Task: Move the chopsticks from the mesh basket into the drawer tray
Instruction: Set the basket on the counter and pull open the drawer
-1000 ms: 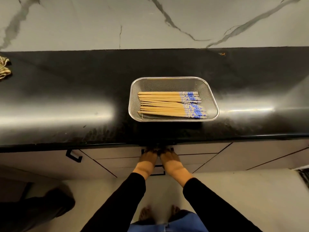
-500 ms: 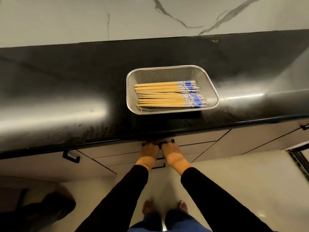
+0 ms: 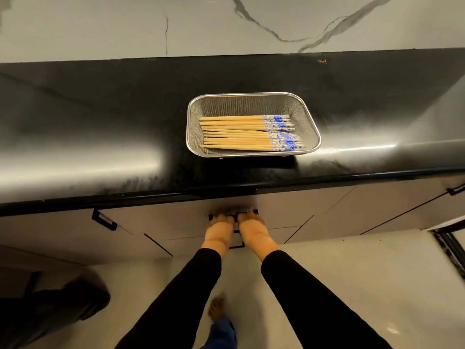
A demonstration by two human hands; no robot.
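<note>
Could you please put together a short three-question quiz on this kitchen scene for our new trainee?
1. True or false: the chopsticks lie in the mesh basket with their blue-patterned ends toward the right.
2. Multiple choice: where are the left hand and the right hand? A) inside the basket; B) side by side on the black drawer handle below the countertop; C) flat on the countertop.
3. Short answer: can the drawer tray be seen?

Key
1. True.
2. B.
3. No, the drawer looks closed and no tray shows.
</note>
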